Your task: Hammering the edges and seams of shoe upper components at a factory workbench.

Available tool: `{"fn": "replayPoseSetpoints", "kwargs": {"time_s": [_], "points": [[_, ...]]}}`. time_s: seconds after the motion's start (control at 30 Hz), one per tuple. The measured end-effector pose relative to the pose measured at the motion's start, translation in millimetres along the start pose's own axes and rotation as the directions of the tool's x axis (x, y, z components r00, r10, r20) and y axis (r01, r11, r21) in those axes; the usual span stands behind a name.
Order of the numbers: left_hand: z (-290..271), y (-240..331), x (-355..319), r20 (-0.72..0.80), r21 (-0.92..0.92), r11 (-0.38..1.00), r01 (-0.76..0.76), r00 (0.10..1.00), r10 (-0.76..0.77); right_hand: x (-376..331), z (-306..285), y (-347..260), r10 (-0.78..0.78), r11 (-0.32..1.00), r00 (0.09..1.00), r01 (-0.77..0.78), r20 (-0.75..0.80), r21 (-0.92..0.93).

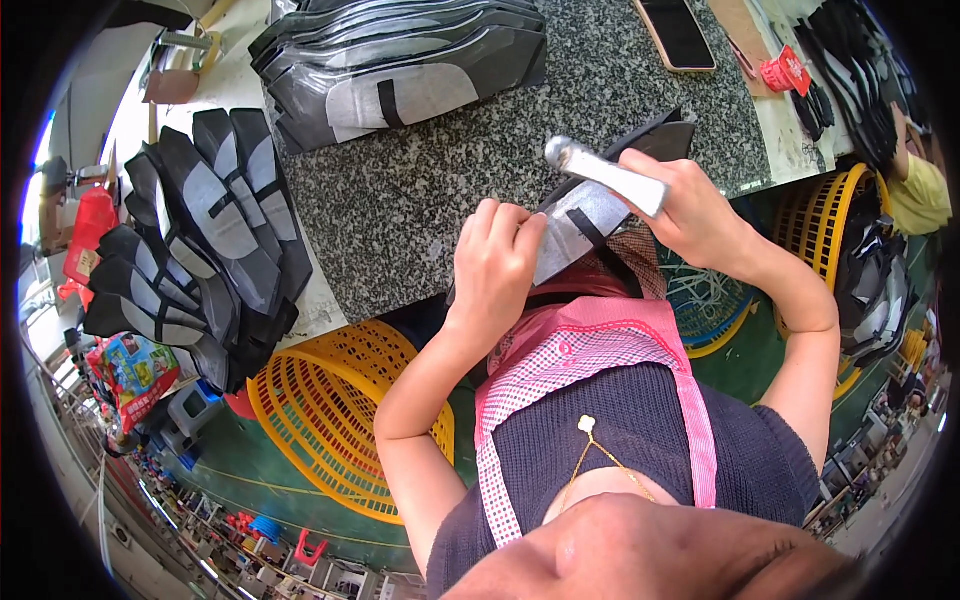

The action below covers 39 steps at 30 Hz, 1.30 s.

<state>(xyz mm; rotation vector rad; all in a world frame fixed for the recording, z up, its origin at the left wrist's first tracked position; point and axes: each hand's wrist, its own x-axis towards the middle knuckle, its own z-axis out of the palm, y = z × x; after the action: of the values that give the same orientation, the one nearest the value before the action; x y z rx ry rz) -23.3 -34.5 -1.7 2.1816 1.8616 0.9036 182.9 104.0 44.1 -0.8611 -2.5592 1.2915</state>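
Panel (562, 246): long axis slants near-left to far-right.

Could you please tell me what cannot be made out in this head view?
Head view: the gripped part of the silver tool, hidden by the right hand.
Head view: part of the grey-and-black piece, covered by the left hand.
Head view: the far end of the phone, cut off by the top edge.
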Motion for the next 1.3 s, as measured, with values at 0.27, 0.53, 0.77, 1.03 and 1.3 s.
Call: {"fn": "replayPoseSetpoints", "kwargs": {"time_s": [0.27,0.53,0.77,1.03,1.3], "points": [[-12,-6,-3,0.089,-0.029,0.993,0.111,0.99,-0.108,-3,10,-2,0.012,0.995,0.991,0.0,0.131,-0.096],[-17,-9,-11,0.065,-0.038,0.991,0.127,0.99,-0.125,-12,20,-18,0.025,0.987,0.98,0.007,0.2,-0.159],[-18,-6,-26,0.085,0.131,0.99,-0.058,0.995,0.047,-6,14,-32,-0.023,1.0,0.999,0.023,0.022,0.01],[-30,-16,-27,0.058,-0.007,0.998,0.062,0.996,-0.061,0,26,-16,-0.08,0.989,0.987,0.097,0.14,-0.114],[-16,-19,-26,0.041,-0.034,0.998,0.053,0.998,-0.051,-6,16,-19,0.026,0.992,0.99,-0.008,0.137,-0.126]]}}
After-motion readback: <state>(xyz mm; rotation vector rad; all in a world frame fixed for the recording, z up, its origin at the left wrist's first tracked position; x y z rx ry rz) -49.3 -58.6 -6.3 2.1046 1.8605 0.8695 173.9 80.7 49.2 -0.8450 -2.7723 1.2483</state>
